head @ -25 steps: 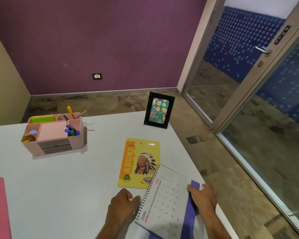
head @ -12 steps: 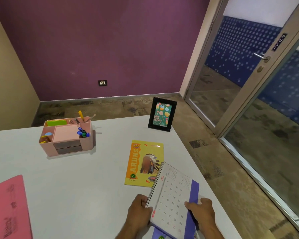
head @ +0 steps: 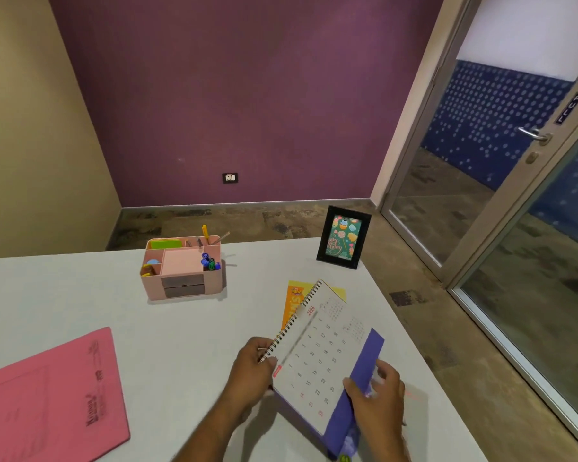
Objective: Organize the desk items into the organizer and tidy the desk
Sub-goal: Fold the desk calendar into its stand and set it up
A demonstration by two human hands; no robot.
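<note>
A spiral-bound desk calendar (head: 317, 355) with a purple base is lifted off the white desk (head: 181, 345), tilted. My left hand (head: 251, 371) grips its spiral edge and my right hand (head: 377, 391) grips its purple lower right side. Behind it, partly covered, lies a yellow and orange booklet (head: 294, 301). The pink organizer (head: 182, 268) stands further back, left of centre, with pens, markers and sticky notes in its compartments.
A black picture frame (head: 342, 238) stands at the desk's far right corner. A pink file folder (head: 50, 398) lies at the near left. The desk's right edge runs close beside my right hand; a glass door (head: 514, 161) is beyond it.
Both hands have raised the calendar off the desk and tilted it up, so it now covers most of the yellow booklet. The camera has swung left and up, showing more of the pink folder.
</note>
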